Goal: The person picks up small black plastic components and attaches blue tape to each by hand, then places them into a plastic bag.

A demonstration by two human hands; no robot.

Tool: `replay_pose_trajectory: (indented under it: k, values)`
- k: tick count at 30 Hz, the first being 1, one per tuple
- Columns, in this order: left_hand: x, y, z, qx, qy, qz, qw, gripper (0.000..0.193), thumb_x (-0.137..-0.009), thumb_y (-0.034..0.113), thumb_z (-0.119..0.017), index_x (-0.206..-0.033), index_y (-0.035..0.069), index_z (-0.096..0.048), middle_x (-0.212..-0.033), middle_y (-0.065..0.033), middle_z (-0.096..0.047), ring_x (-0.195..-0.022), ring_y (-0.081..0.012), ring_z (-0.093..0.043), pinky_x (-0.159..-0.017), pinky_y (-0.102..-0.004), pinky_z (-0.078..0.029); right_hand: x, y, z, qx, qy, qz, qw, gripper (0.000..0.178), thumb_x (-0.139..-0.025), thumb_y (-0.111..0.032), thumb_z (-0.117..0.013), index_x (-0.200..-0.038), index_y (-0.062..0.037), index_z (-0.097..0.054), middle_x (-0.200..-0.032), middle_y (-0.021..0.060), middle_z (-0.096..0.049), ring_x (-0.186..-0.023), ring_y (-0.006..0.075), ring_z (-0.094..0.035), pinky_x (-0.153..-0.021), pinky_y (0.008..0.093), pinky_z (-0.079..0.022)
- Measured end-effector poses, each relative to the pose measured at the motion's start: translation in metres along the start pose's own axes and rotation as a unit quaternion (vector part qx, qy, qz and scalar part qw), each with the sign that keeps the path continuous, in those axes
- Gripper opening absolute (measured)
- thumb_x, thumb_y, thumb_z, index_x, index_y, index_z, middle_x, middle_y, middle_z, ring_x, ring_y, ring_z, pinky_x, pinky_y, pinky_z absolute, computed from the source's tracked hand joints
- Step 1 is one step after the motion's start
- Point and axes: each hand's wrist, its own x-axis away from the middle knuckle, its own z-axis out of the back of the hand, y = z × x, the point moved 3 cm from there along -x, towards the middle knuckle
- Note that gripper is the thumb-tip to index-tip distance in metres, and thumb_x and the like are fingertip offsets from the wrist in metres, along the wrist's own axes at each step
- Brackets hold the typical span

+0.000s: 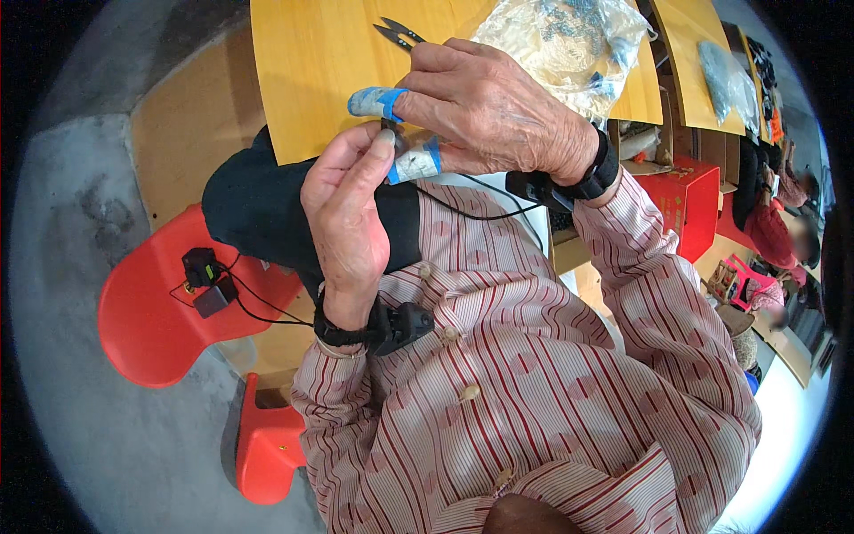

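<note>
My left hand (347, 209) is closed, its thumb and fingertips pinched on a small dark piece (391, 129) mostly hidden by the fingers. From the right, my right hand (498, 111) meets it, thumb and forefinger closing around the same piece; what it is cannot be made out. Blue and white tape wraps the right forefinger (376, 102) and the right thumb (415, 164). Just beyond my right hand, dark thread snips (398, 34) lie on the yellow table (311, 80). Both wrists wear black straps with devices.
A clear plastic bag (569, 53) of small bluish parts sits on the table at far right. Left of me is a red chair (151, 311) with small black devices (209, 280) and cables on it. A red box (685, 205) stands at the right; other people sit beyond it.
</note>
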Motion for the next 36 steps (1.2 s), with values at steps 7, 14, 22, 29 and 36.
replay_pose_trajectory:
  k: [7, 14, 22, 29, 36]
  values:
    - [0.000, 0.000, 0.001, -0.011, -0.014, -0.006, 1.000, 0.027, -0.088, 0.011, -0.053, -0.107, -0.009, -0.054, -0.096, -0.0106, -0.060, -0.091, -0.0166, -0.055, -0.083, -0.0281, -0.040, 0.006, 0.010, 0.005, -0.069, 0.018, -0.022, 0.997, 0.031, -0.073, -0.024, -0.065, -0.096, -0.0041, -0.060, -0.075, 0.0058, -0.057, -0.078, 0.0245, -0.054, -0.068, 0.0353, -0.047]
    - [0.001, 0.002, -0.001, -0.041, 0.003, -0.031, 0.999, 0.027, -0.087, 0.011, -0.055, -0.106, -0.009, -0.056, -0.096, -0.0106, -0.061, -0.089, -0.0160, -0.055, -0.080, -0.0270, -0.040, 0.021, 0.011, 0.004, -0.475, 0.103, -0.230, 0.843, 0.026, -0.086, -0.007, -0.059, -0.112, -0.0030, -0.061, -0.099, 0.0075, -0.065, -0.092, 0.0163, -0.061, -0.083, 0.0286, -0.047]
    - [0.003, 0.002, -0.003, -0.099, -0.001, -0.051, 0.994, 0.026, -0.086, 0.008, -0.058, -0.106, -0.008, -0.057, -0.095, -0.0093, -0.062, -0.086, -0.0147, -0.058, -0.078, -0.0253, -0.043, 0.011, 0.005, 0.006, -0.366, 0.055, -0.206, 0.906, 0.025, -0.080, -0.009, -0.068, -0.104, -0.0039, -0.064, -0.098, 0.0054, -0.064, -0.088, 0.0158, -0.061, -0.081, 0.0269, -0.046]
    - [0.006, 0.005, -0.009, -0.095, -0.004, -0.035, 0.995, 0.022, -0.088, 0.008, -0.057, -0.102, -0.008, -0.056, -0.089, -0.0077, -0.062, -0.080, -0.0105, -0.058, -0.075, -0.0223, -0.046, 0.013, 0.006, 0.005, -0.366, 0.070, -0.181, 0.910, 0.024, -0.081, -0.014, -0.066, -0.104, -0.0057, -0.065, -0.086, 0.0075, -0.063, -0.078, 0.0157, -0.061, -0.073, 0.0286, -0.049]
    - [0.005, 0.008, -0.009, -0.138, -0.031, -0.017, 0.990, 0.022, -0.087, 0.008, -0.058, -0.103, -0.008, -0.056, -0.086, -0.0070, -0.062, -0.077, -0.0095, -0.057, -0.073, -0.0220, -0.046, 0.015, 0.011, 0.001, -0.506, -0.002, -0.233, 0.830, 0.032, -0.080, -0.007, -0.068, -0.110, -0.0003, -0.061, -0.102, 0.0042, -0.064, -0.097, 0.0122, -0.059, -0.091, 0.0270, -0.044]
